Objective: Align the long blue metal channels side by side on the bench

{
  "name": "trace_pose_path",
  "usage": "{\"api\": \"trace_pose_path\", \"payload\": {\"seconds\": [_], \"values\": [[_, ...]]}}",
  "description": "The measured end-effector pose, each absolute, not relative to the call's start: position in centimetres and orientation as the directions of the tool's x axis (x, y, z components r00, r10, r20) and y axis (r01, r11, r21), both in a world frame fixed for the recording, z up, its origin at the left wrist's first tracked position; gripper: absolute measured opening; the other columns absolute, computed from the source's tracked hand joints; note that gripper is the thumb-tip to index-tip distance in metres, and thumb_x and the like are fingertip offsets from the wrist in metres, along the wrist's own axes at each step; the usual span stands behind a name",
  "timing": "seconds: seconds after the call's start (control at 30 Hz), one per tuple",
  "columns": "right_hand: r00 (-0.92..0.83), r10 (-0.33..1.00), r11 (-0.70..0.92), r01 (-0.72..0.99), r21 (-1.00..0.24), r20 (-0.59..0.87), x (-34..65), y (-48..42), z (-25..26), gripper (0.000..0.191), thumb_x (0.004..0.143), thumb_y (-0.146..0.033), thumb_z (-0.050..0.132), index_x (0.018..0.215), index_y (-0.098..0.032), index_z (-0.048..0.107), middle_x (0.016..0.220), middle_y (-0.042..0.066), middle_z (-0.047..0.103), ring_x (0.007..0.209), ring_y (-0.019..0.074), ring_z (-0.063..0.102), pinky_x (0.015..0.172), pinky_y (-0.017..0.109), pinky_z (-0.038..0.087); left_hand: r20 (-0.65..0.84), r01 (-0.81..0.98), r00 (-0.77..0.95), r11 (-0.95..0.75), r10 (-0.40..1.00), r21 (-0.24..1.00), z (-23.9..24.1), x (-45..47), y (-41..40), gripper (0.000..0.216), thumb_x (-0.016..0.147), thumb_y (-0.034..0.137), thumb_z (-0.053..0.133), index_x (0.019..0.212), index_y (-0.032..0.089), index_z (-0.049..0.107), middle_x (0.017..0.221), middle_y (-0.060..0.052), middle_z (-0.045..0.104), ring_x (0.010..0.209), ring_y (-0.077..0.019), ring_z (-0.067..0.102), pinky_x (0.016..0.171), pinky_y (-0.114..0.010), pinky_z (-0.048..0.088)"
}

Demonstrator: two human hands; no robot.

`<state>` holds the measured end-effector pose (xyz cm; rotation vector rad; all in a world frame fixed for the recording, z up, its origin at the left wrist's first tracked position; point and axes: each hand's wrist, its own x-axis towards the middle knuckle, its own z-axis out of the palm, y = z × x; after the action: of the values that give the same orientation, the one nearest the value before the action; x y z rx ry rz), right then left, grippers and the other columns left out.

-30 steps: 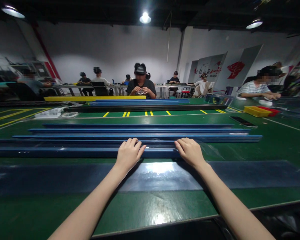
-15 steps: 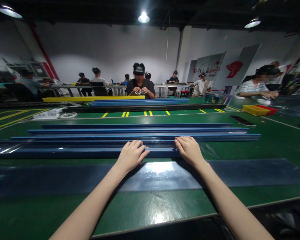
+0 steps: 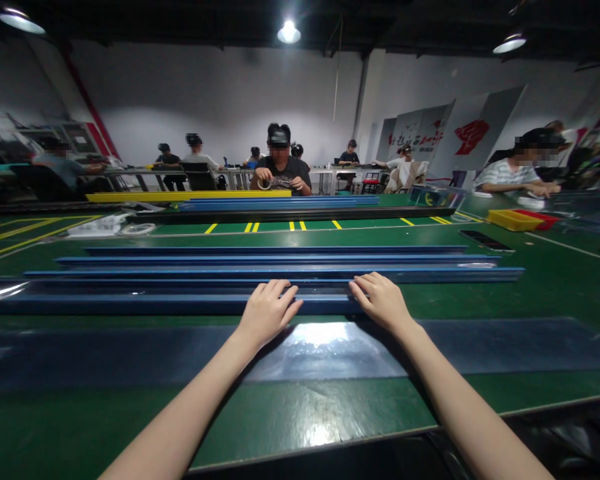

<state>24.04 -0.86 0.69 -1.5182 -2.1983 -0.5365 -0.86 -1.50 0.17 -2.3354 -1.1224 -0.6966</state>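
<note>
Both my hands rest on the nearest long blue rail [image 3: 130,304], which lies crosswise on the green table [image 3: 300,413]. My left hand [image 3: 269,311] lies over the rail with its fingers together and curled across the top. My right hand [image 3: 380,300] grips the same rail a short way to the right, fingers bent over its far edge. A dark glossy strip [image 3: 505,343] lies flat just in front of the rail, under my wrists. The fingertips of both hands are hidden behind the rail.
More blue rails [image 3: 280,273] lie parallel behind the first. Farther back lie a black rail [image 3: 290,215] and a yellow rail [image 3: 180,197]. A yellow tray [image 3: 510,221] sits at the far right. A person [image 3: 281,170] sits opposite; others work at tables behind and to the right.
My left hand has slid a little to the right and farther over the rail. My right hand has barely moved. The person opposite has shifted their hands.
</note>
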Motion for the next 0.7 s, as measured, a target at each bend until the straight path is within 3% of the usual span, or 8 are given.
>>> {"api": "trace_pose_path", "payload": {"seconds": [0.1,0.23,0.5,0.7], "values": [[-0.417,0.744,0.466,0.884,0.042,0.523,23.6,-0.86,0.4,0.037,0.089,-0.036,0.033,0.096,-0.017,0.064,0.103,0.007,0.065,0.093,0.0181,0.055,0.081,0.029,0.039,0.58,0.763,0.593,-0.62,0.559,-0.184,-0.14,-0.6,-1.5,0.034,0.088,0.037,0.039,0.111,0.018,0.055,0.106,-0.009,0.06,0.096,-0.0203,0.053,0.076,-0.032,0.04],[-0.455,0.729,0.526,0.85,0.007,0.512,23.22,-0.82,0.15,0.039,0.089,-0.034,0.032,0.106,-0.015,0.061,0.11,0.008,0.062,0.102,0.0184,0.053,0.087,0.032,0.039,0.548,0.759,0.602,-0.628,0.581,-0.169,-0.34,-0.59,-1.39,0.033,0.087,0.038,0.041,0.11,0.019,0.056,0.106,-0.009,0.06,0.097,-0.0209,0.052,0.077,-0.032,0.04],[-0.382,0.76,0.446,0.895,0.005,0.527,23.72,-0.63,0.28,0.04,0.091,-0.033,0.028,0.095,-0.017,0.065,0.106,0.006,0.064,0.098,0.0181,0.055,0.082,0.03,0.039,0.565,0.786,0.567,-0.598,0.599,-0.155,0.03,-0.8,-1.17,0.032,0.089,0.039,0.037,0.095,0.019,0.061,0.096,-0.006,0.062,0.09,-0.0184,0.054,0.071,-0.03,0.039],[-0.291,0.779,0.319,0.947,0.048,0.556,24.03,-0.77,0.7,0.043,0.092,-0.031,0.025,0.084,-0.017,0.065,0.095,0.006,0.067,0.087,0.0164,0.056,0.075,0.027,0.036,0.613,0.885,0.452,-0.416,0.649,-0.212,0.51,-1.06,-1.26,0.036,0.089,0.038,0.036,0.073,0.017,0.061,0.083,-0.007,0.063,0.081,-0.019,0.054,0.065,-0.03,0.037]]}}
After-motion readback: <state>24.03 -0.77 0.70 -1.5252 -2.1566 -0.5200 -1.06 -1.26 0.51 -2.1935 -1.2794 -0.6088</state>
